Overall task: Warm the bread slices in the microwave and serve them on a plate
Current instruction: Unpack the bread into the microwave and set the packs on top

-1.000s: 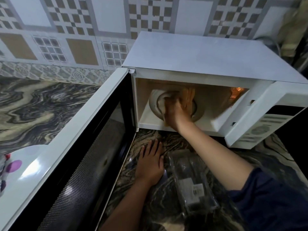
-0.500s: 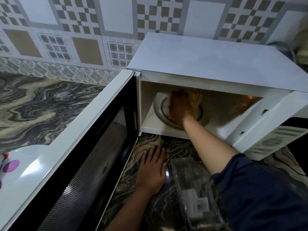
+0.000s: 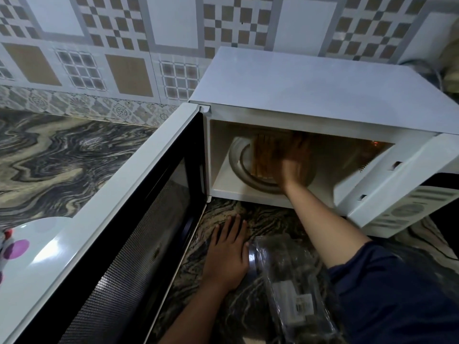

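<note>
The white microwave [image 3: 310, 85] stands with its door [image 3: 129, 219] swung wide to the left. On the glass turntable [image 3: 242, 167] inside stands a stack of brown bread slices [image 3: 264, 155]. My right hand [image 3: 293, 165] is in the cavity against the right side of the stack. The hand is blurred and its fingers look stretched out along the bread. My left hand [image 3: 227, 254] lies flat on the marbled counter [image 3: 49, 155] in front of the microwave, fingers straight. A white plate with purple spots [image 3: 32, 252] shows at the far left, partly behind the door.
A clear plastic bread bag [image 3: 293, 289] with a barcode label lies on the counter just right of my left hand. The control panel [image 3: 409, 209] juts out at the right. A tiled wall runs behind the counter.
My right hand slid from over the bread to the right side of the stack, so the slices now show on the turntable. My left hand has stayed flat on the counter.
</note>
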Demonstrator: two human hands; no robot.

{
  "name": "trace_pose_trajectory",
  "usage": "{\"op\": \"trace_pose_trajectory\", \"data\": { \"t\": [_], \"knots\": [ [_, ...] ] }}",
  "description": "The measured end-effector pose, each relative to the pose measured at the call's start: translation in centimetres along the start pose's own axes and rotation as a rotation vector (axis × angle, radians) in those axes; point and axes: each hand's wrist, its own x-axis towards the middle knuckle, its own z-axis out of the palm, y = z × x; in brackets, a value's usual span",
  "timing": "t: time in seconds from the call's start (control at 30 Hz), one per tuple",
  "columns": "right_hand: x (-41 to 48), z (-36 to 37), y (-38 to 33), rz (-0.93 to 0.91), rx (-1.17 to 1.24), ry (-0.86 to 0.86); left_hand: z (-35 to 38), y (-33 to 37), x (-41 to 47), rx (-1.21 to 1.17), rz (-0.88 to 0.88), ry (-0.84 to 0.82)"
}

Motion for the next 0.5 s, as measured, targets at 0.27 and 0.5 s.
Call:
{"op": "trace_pose_trajectory", "data": {
  "t": [0.27, 0.5],
  "knots": [
    [0.5, -0.2, 2.9, 0.190, 0.445, -0.144, -0.2, 0.1, -0.1, -0.027, 0.000, 0.011],
    [0.1, 0.0, 2.7, 0.294, 0.665, -0.066, -0.3, 0.1, -0.1, -0.058, 0.000, -0.010]
  ]
}}
